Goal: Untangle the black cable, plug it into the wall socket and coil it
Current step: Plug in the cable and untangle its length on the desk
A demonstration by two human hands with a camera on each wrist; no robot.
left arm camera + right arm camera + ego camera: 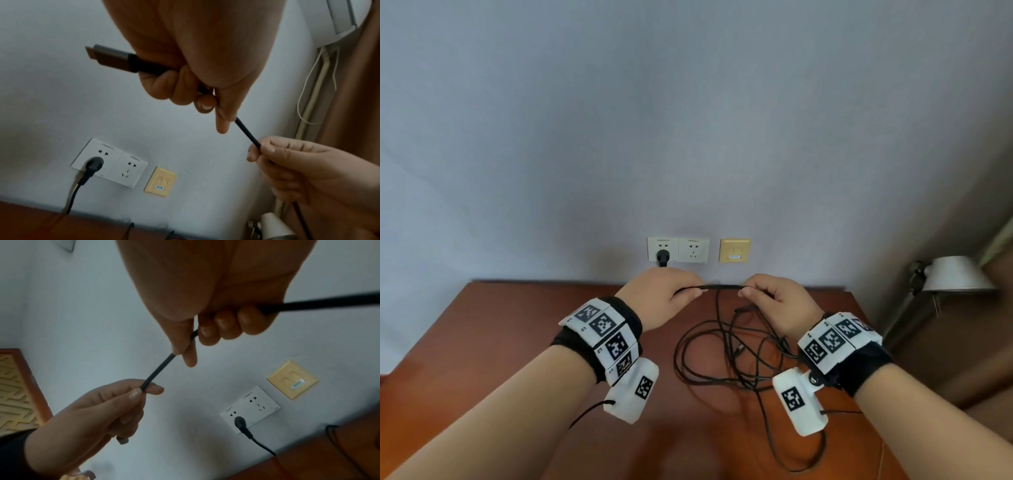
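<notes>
A short taut stretch of the black cable (722, 286) runs between my two hands above the wooden desk. My left hand (664, 298) grips the cable near its end, and a grey metal connector (111, 56) sticks out of the fist. My right hand (774, 301) pinches the cable (160, 369) between thumb and forefinger, the other fingers curled round it. The rest of the cable lies in tangled loops (739, 356) on the desk below. A black plug (663, 257) sits in the left white wall socket (663, 249).
A second white socket (693, 250) and a yellow wall plate (735, 250) are beside the plugged one. A metal desk lamp (955, 275) stands at the right past the desk (517, 325) edge. White wrist cameras hang under both wrists.
</notes>
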